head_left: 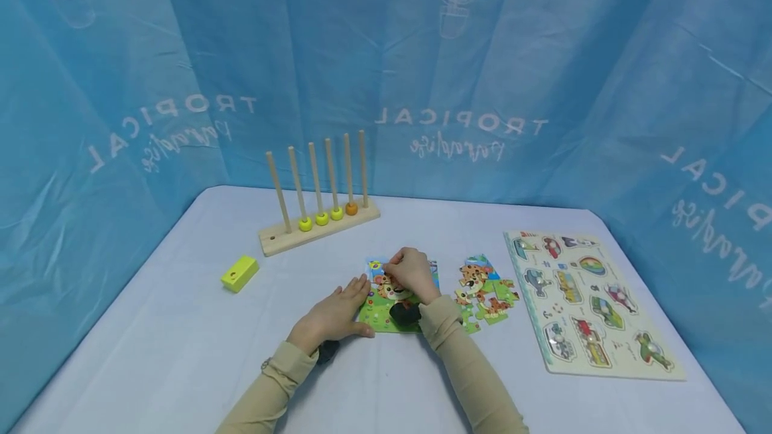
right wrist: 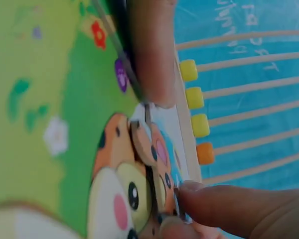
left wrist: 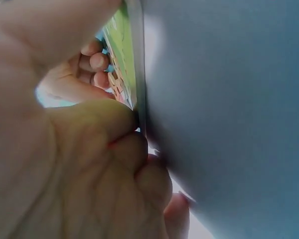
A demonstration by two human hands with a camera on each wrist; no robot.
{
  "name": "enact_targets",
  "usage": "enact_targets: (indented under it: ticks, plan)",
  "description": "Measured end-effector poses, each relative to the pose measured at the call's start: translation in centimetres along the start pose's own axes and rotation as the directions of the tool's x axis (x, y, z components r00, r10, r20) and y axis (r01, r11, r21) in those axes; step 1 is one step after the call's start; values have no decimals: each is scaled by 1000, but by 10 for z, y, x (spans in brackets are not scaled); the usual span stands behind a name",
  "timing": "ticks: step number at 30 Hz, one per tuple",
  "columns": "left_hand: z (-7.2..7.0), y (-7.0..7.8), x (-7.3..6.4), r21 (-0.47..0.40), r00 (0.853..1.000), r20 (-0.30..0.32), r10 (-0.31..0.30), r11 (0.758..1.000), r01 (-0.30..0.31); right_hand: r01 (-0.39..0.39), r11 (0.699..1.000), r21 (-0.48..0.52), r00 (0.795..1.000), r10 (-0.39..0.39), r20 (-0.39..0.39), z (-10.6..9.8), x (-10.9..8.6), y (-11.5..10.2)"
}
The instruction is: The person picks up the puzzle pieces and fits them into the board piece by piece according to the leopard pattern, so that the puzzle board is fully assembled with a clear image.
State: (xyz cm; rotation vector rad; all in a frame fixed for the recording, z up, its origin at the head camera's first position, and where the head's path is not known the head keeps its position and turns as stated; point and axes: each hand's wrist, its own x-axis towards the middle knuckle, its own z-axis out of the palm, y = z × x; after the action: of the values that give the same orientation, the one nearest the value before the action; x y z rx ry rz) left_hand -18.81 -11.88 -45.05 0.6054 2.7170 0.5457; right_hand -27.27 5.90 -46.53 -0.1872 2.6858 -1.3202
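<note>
A jigsaw board [head_left: 376,317] with a cartoon spotted animal on green grass lies in the middle of the table. My left hand [head_left: 334,313] rests at its left edge, fingers extended. In the left wrist view the fingers [left wrist: 152,181] sit along the board's rim. Over the upper part of the picture, my right hand [head_left: 415,274] pinches a jigsaw piece [right wrist: 163,154] between thumb and fingers. That piece, orange with dark spots, stands tilted above the animal's face in the right wrist view. The right hand covers part of the picture in the head view.
Several loose, partly overlapping jigsaw pieces [head_left: 482,286] lie right of the board. Farther right is a peg puzzle board [head_left: 579,313] with vehicles. A wooden rack [head_left: 313,234] with upright rods and beads stands at the back left, a yellow block [head_left: 240,273] nearer. Blue curtains [head_left: 386,72] surround the table.
</note>
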Motion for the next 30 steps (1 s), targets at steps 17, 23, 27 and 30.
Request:
enact_targets:
  ticks: [17, 23, 27, 30]
  plan:
    - [1, 1, 7, -59, 1000, -13, 10, 998, -11, 39, 959, 281, 942, -129, 309, -54, 7, 33]
    - [2, 0, 8, -62, 1000, -17, -2, 998, 1, 73, 957, 281, 980, -121, 158, -120, -8, 73]
    - [3, -4, 8, -65, 1000, -13, -7, 998, 6, 85, 961, 261, 992, -106, 66, -151, -21, 102]
    - [3, -6, 7, -67, 1000, -14, -8, 998, 7, 84, 984, 155, 993, -95, 66, -160, -27, 115]
